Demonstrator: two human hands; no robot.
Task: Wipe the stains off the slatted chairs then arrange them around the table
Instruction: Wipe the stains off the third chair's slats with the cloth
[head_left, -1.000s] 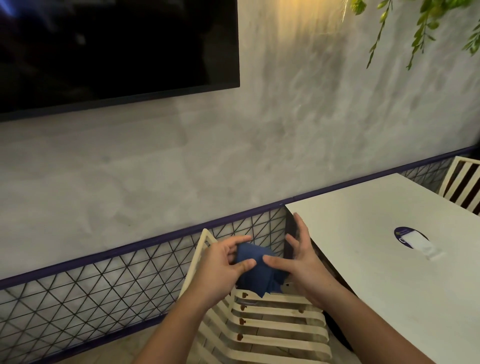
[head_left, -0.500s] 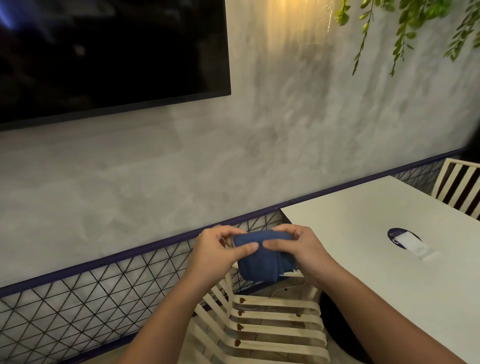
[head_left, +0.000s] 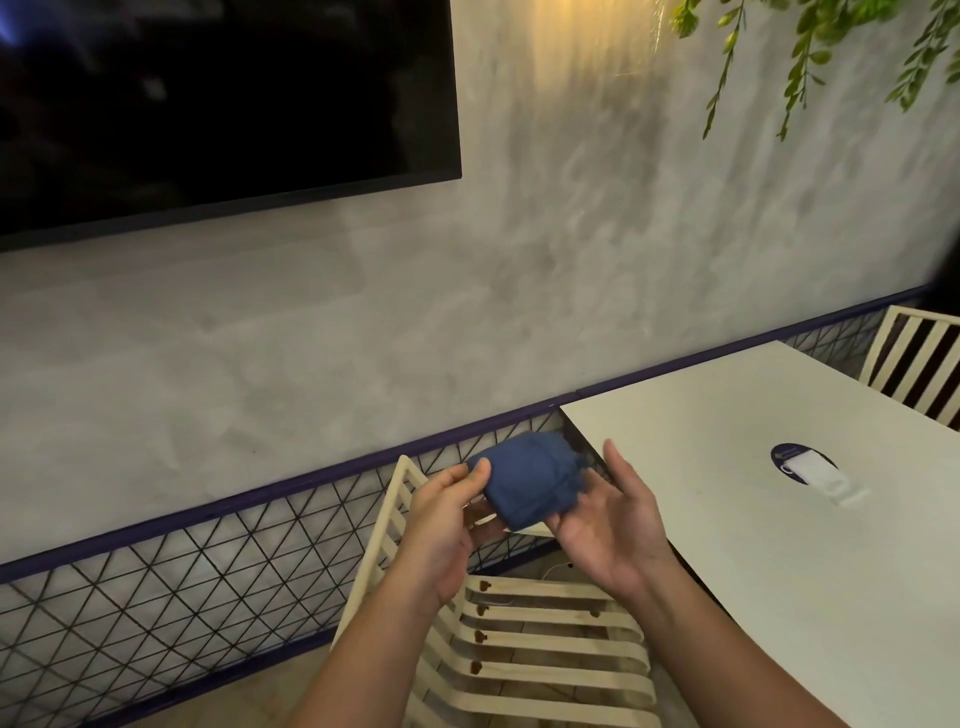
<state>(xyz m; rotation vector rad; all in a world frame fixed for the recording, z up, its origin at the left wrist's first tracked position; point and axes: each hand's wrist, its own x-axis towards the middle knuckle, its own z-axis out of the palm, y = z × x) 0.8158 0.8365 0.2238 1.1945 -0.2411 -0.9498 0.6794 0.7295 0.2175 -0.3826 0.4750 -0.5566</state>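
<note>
"Where is the cloth just now?"

"In the air over the back edge of the slatted chair's (head_left: 550, 642) seat, close to the table's (head_left: 727, 545) wall-side corner. My left hand (head_left: 441, 525) pinches the blue cloth (head_left: 530, 478) between thumb and fingers. My right hand (head_left: 613, 525) lies wide under its other end, fingers straight, only cradling it."

"And the chair?"

"It stands just beside the table's left edge, with the brown stains (head_left: 480, 609) dotted along the left ends of the seat slats. A second chair (head_left: 914, 364) shows beyond the table's far edge."

"How would you go about it?"

"I reckon I'm bunching the cloth into a firm pad. I'd tuck the loose edges in so nothing snags between the slats. Then I'd close my right hand round it and rub each spot along its slat, one slat after another, with my left steadying the backrest."

"What has changed?"

"Half a second ago both thumbs pressed on top of the cloth. Now my right thumb is off and that hand has spread. A second ago the cloth hung lower, nearer the seat."
</note>
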